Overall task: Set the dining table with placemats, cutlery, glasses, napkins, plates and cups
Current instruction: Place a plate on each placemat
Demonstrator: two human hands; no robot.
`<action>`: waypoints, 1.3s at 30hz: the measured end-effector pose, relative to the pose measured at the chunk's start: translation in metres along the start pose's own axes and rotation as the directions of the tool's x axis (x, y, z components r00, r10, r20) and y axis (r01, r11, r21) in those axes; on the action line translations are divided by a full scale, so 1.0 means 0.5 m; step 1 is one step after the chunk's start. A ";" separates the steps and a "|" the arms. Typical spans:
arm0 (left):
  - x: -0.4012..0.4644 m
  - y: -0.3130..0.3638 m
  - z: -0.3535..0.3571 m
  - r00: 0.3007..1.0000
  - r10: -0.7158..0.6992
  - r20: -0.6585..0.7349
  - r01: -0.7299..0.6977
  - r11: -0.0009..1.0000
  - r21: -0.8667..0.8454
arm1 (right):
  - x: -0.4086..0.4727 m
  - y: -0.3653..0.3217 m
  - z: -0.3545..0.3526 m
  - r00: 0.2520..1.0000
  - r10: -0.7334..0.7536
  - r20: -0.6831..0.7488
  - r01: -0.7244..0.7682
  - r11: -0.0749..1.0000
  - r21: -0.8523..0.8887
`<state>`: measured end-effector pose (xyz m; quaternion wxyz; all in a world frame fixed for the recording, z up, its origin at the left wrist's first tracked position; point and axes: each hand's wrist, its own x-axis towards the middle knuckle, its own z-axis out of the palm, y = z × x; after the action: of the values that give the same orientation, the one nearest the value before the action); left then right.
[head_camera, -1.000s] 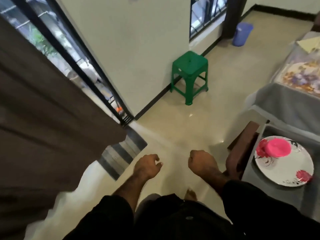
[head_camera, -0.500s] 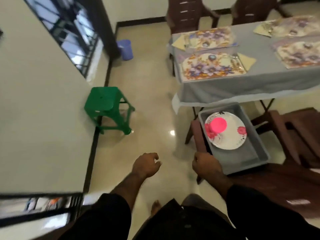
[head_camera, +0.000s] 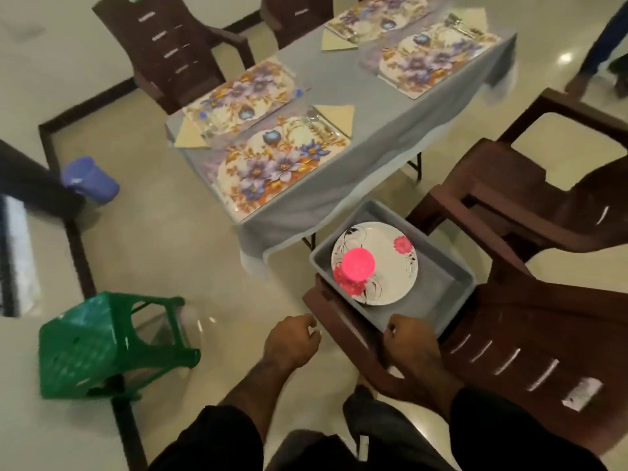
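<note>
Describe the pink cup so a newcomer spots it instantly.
Start at the brown chair nearest the camera; a grey tub sits on its seat, holding a white floral plate. The pink cup stands on that plate's left side, the only solid bright-pink thing there.

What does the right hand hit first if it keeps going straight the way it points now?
Most likely the near rim of the grey tub on the brown chair. The right hand, loosely curled and holding nothing, points up-frame at it. Beyond the rim lie the floral plate and pink cup. Depth is unclear.
</note>
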<state>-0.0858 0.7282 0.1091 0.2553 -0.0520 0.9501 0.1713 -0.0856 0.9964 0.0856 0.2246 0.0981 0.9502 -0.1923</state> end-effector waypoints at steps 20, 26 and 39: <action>0.664 0.065 0.086 0.990 0.130 0.057 -0.128 0.991 -0.035 | 0.560 -0.040 0.183 0.896 0.416 0.154 -0.425 0.707 0.565; 0.674 0.145 0.105 0.976 0.159 0.147 -0.139 0.980 -0.141 | 0.482 0.069 0.165 0.751 0.624 0.217 -0.564 0.436 0.701; 0.651 0.283 0.269 0.869 0.149 0.471 -0.178 0.984 0.016 | 0.379 0.226 0.222 0.314 0.888 0.335 -0.511 -0.139 0.848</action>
<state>-0.3307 0.9045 -0.1211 0.4631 0.0790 0.8659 0.1719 -0.1784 1.0726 -0.1303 0.0226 0.7400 0.4871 -0.4633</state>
